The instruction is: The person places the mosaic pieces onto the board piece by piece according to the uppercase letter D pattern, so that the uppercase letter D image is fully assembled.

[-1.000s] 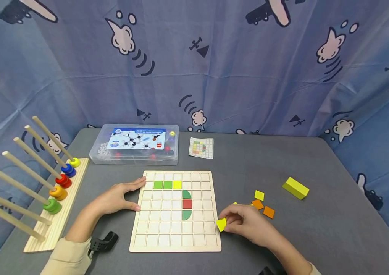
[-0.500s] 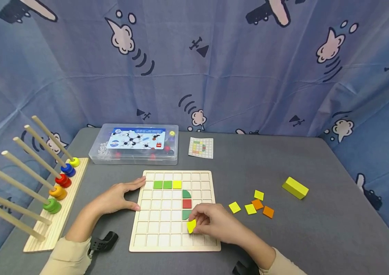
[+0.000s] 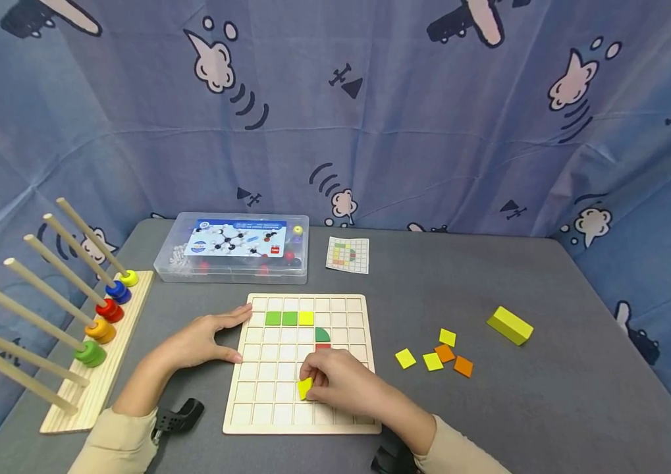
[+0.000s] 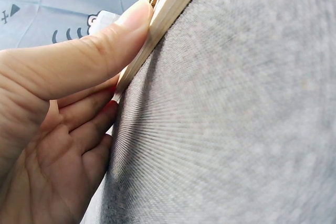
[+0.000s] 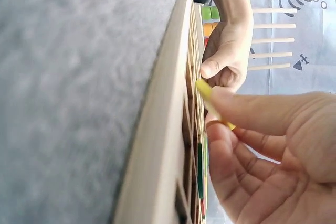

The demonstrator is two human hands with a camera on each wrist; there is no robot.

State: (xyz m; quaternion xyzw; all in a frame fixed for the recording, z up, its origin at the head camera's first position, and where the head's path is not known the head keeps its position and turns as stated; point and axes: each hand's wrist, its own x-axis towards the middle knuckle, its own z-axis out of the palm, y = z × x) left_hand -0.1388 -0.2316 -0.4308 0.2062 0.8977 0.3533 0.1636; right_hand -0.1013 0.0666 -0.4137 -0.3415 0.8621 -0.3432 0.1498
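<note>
A square wooden grid board [image 3: 249, 393] lies on the table. My left hand [image 3: 201, 343] rests against its left edge, with thumb and fingers [image 4: 113, 51] extended along the rim. My right hand [image 3: 344, 383] is over the lower middle of the board and pinches a yellow tile [image 3: 305, 388] between thumb and fingers; the right wrist view shows the tile tilted on its thin edge. Two green squares [image 3: 281, 318] and one yellow square [image 3: 306, 318] sit in an upper row. Below them are a green quarter-round tile [image 3: 322, 334] and a red square [image 3: 322, 346], partly covered by my right hand.
Right of the board lie loose yellow tiles [image 3: 405, 358] and orange tiles [image 3: 463, 367], with a yellow block [image 3: 509, 325] farther right. A pattern card [image 3: 348, 255] and a clear plastic case [image 3: 231, 247] stand behind. A pegged wooden rack [image 3: 111, 368] with coloured rings occupies the left.
My right hand has carried the yellow tile leftward from beside the board's right edge to over its lower middle, covering the lower green tile. My left hand stays at the edge.
</note>
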